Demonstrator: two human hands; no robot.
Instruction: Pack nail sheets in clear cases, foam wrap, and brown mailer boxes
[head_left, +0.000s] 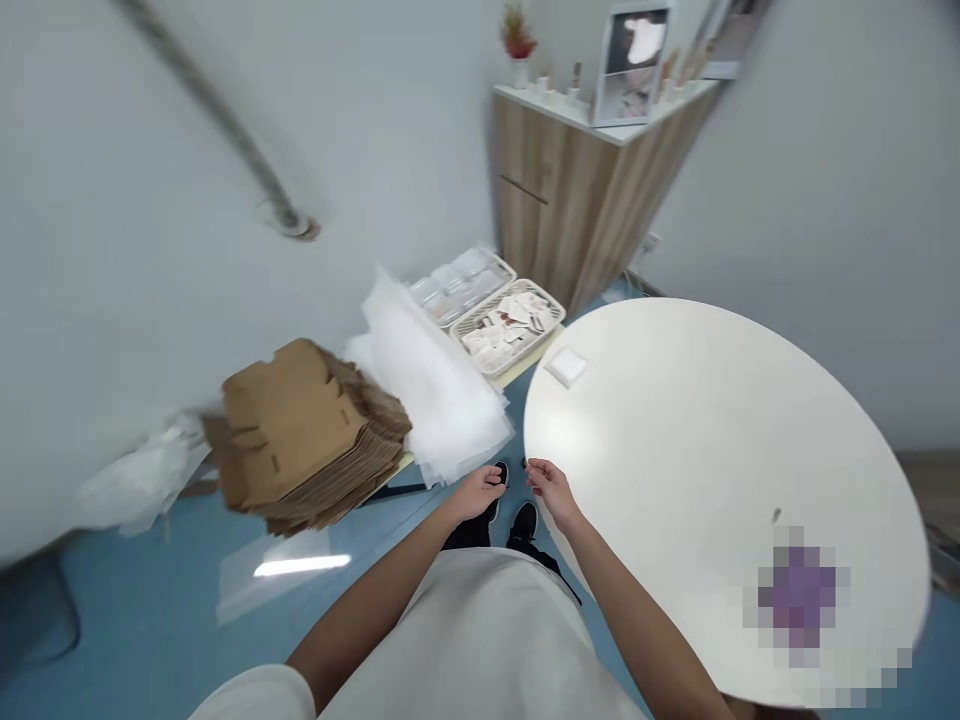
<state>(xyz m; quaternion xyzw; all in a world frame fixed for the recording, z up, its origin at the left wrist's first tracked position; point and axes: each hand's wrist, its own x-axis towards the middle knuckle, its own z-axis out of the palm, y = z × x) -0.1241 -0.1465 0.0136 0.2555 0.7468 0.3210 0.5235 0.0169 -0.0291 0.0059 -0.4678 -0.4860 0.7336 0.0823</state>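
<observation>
My left hand (478, 490) hangs in front of my body, loosely bent, with nothing visible in it. It is nearest to the lower end of a pile of white translucent packing sheets (442, 385). My right hand (550, 487) is at the left edge of the round white table (697, 450), fingers slightly curled and apart, holding nothing that shows. Whether it touches the table's edge, I cannot tell. A small white square packet (566, 367) lies on the table beyond the right hand.
Left of the sheets rises a stack of flat brown cardboard boxes (300, 430). Behind are a white basket of printed packets (506, 325) and a tray of clear-wrapped items (465, 280). A wood-grain cabinet (555, 190) fills the corner. A pixelated purple patch (802, 595) covers something on the table.
</observation>
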